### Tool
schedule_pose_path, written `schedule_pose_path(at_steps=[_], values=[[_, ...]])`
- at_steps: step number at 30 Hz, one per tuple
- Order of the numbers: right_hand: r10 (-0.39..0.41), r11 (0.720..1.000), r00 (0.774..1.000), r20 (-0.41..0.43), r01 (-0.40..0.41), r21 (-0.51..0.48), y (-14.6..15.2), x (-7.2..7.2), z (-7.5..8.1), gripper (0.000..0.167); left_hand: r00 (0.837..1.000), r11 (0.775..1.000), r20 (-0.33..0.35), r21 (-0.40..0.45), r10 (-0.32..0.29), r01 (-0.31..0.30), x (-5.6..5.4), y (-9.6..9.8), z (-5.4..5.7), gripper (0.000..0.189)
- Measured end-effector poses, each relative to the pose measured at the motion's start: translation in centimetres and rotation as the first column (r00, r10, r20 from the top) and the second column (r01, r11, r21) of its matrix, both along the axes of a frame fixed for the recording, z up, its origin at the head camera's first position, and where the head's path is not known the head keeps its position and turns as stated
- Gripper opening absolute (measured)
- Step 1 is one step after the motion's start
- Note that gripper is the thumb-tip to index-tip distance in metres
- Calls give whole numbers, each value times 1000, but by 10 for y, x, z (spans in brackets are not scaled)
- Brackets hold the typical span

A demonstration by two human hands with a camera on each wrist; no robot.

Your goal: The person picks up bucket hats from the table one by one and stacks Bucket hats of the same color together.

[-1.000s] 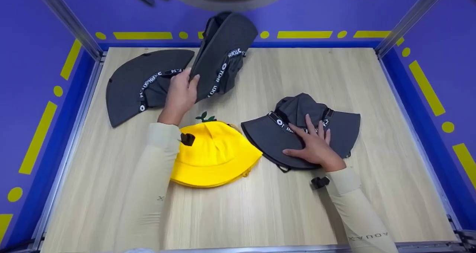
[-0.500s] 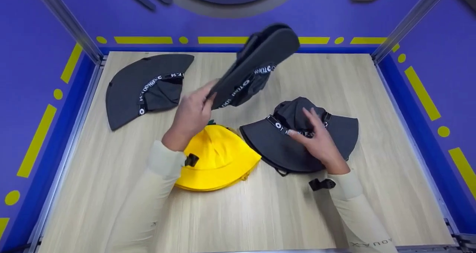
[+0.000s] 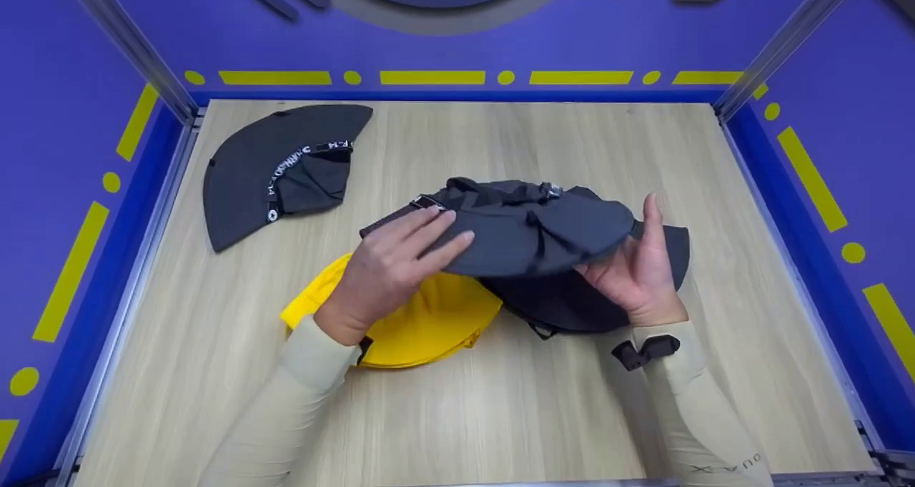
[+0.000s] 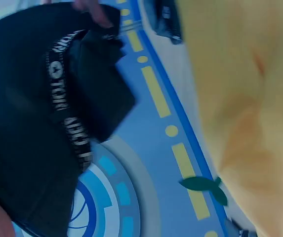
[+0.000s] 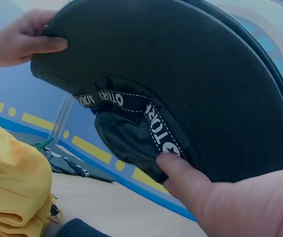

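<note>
A dark grey wide-brimmed sun hat (image 3: 493,247) is held up, folded, over the middle of the table. My left hand (image 3: 386,269) grips one end of its brim; in the right wrist view, that thumb lies along the cloth. At the other end is my right hand (image 3: 636,279), its thumb on the printed band (image 5: 156,126) in the right wrist view and its fingers partly hidden by the hat. Beneath, another dark grey hat (image 3: 565,308) lies on the table, largely covered. A yellow bucket hat (image 3: 436,322) lies under and beside my left hand.
A further dark grey hat (image 3: 250,165) lies folded at the table's back left. Blue-purple panels (image 3: 457,47) with yellow marks enclose the wooden table (image 3: 443,422) at the back and both sides. Metal posts (image 3: 129,36) stand at the back corners.
My left hand has brought the lifted hat right and down, turning it above the other grey hat. My right hand has left that lower hat and taken the lifted one's far end.
</note>
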State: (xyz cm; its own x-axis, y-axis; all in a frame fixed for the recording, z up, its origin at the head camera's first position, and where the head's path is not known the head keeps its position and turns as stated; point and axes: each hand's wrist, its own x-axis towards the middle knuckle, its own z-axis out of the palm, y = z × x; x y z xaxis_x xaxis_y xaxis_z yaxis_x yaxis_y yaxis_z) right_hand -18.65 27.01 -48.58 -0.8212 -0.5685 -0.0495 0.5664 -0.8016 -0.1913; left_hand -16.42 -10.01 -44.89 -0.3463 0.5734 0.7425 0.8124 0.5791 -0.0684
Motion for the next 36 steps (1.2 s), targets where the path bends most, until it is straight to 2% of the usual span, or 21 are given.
schedule_pose_path(at_steps=[6, 12, 15, 17, 19, 20, 21, 22, 23, 24, 25, 26, 27, 28, 29, 30, 31, 32, 33, 35, 36], values=[[-13, 997, 999, -32, 15, 77, 5, 1, -1, 54, 989, 987, -145, -163, -28, 4, 2, -6, -9, 45], [-11, 981, 996, -91, 28, 191, 7, 7, 2, 44, 988, 985, -157, -171, 7, -35, 1, -13, -15, 49], [-50, 981, 988, -145, 76, 181, 6, 9, 2, 43, 993, 993, -92, -92, 70, -78, 3, -12, -19, 51], [-80, 981, 979, -186, 110, 158, 6, 10, 3, 43, 993, 992, 0, 25, 121, -121, 5, -9, -22, 55], [-109, 983, 969, -220, 138, 122, 4, 10, 3, 44, 979, 966, 137, 190, 149, -174, 8, -5, -24, 67], [-126, 982, 964, -235, 154, 106, 3, 11, 4, 44, 966, 939, 219, 281, 140, -200, 9, -3, -24, 74], [-145, 981, 958, -248, 172, 90, 2, 11, 4, 44, 946, 900, 309, 375, 103, -220, 10, 0, -24, 83], [-162, 979, 952, -259, 188, 76, 1, 11, 5, 44, 919, 850, 395, 477, 22, -225, 12, 2, -24, 90], [-181, 977, 946, -270, 205, 65, 0, 11, 6, 43, 881, 786, 463, 579, -99, -217, 13, 5, -22, 96], [-200, 973, 939, -279, 225, 57, -1, 12, 7, 42, 824, 702, 510, 680, -247, -211, 14, 7, -21, 98], [-218, 969, 933, -287, 242, 51, -2, 12, 7, 41, 734, 588, 526, 780, -430, -214, 15, 10, -19, 93], [-232, 965, 926, -297, 258, 48, -3, 13, 8, 41, 626, 453, 494, 859, -604, -241, 16, 12, -16, 86], [-244, 962, 920, -306, 270, 46, -4, 13, 9, 40, 516, 314, 421, 905, -746, -285, 17, 15, -14, 78], [-253, 958, 915, -315, 281, 46, -5, 14, 9, 40, 420, 191, 330, 921, -845, -339, 17, 17, -13, 69], [-264, 955, 908, -325, 294, 47, -6, 14, 10, 39, 350, 89, 243, 912, -905, -401, 17, 19, -11, 63], [-272, 951, 903, -333, 305, 52, -6, 15, 10, 38, 311, 16, 178, 888, -934, -459, 16, 20, -9, 59], [-276, 948, 898, -343, 314, 58, -7, 15, 11, 38, 293, -32, 136, 863, -946, -505, 15, 21, -8, 59], [-278, 945, 893, -355, 321, 67, -7, 16, 11, 37, 301, -42, 136, 854, -944, -518, 14, 22, -7, 60], [-279, 942, 888, -366, 328, 76, -8, 17, 11, 37, 321, -45, 147, 852, -936, -521, 12, 22, -7, 62], [-278, 936, 878, -390, 339, 96, -8, 18, 10, 36, 374, -49, 186, 842, -909, -537, 9, 21, -6, 61], [-275, 935, 875, -400, 341, 103, -9, 18, 10, 36, 396, -43, 213, 836, -893, -547, 7, 20, -5, 59]])
